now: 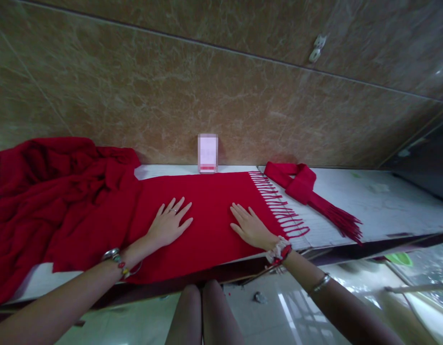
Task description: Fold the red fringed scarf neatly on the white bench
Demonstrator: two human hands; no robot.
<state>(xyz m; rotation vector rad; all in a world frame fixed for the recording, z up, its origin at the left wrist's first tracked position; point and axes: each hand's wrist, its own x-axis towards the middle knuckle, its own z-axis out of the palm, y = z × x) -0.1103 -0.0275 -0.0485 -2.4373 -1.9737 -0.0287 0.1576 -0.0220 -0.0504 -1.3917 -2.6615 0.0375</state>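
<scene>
A red scarf point(207, 254) lies spread flat on the bench, its tasselled end to the right. My left hand point(169, 223) rests palm down on its left part, fingers spread, with a ring on one finger. On the right part, my right hand point(253, 226) lies flat too, its fingers stretched out near the fringe point(278, 203). Neither hand grips the cloth. To the left a large crumpled heap of red cloth point(63, 191) adjoins the flat part; whether it is the same piece I cannot tell.
A folded red scarf with tassels point(303, 184) lies right of the fringe on the white bench point(350, 189). Against the brown marbled wall point(164, 96) stands a blurred pale card-like object point(208, 152). A green item point(400, 259) is low at the right.
</scene>
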